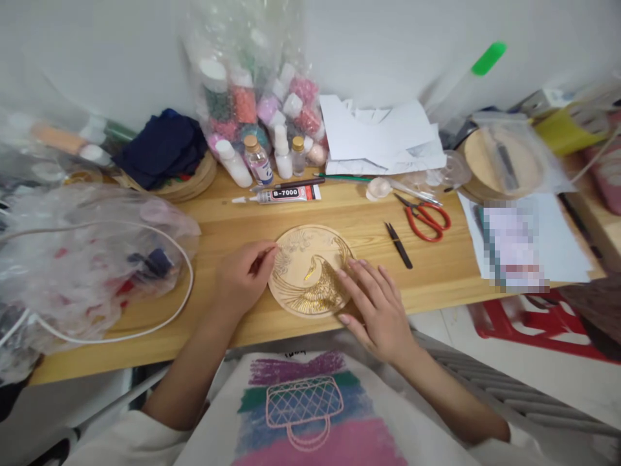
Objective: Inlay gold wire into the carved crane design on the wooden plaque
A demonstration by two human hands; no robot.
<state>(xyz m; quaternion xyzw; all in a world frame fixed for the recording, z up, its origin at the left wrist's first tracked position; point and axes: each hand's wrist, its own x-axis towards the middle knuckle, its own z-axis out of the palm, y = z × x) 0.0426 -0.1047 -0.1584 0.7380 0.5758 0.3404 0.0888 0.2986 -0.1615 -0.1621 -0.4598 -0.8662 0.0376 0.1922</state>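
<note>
A round wooden plaque (295,259) lies on the wooden table, with fine dark line patterns on its upper part. Gold wire-like work (323,288) covers the lower right in the shape of a bird with a spread wing. At the plaque's left rim, my left hand (245,275) is closed with thumb and fingers pinched together; what is between them, if anything, is too small to make out. My right hand (381,307) rests open on the right rim, fingers stretched out and apart, fingertips near the gold wing.
Black tweezers (398,246) and red-handled scissors (424,220) lie to the right. Behind the plaque are a B-7000 glue tube (288,193), small bottles (258,158) and white papers (383,139). A plastic bag (92,272) and white cable (187,291) fill the left side.
</note>
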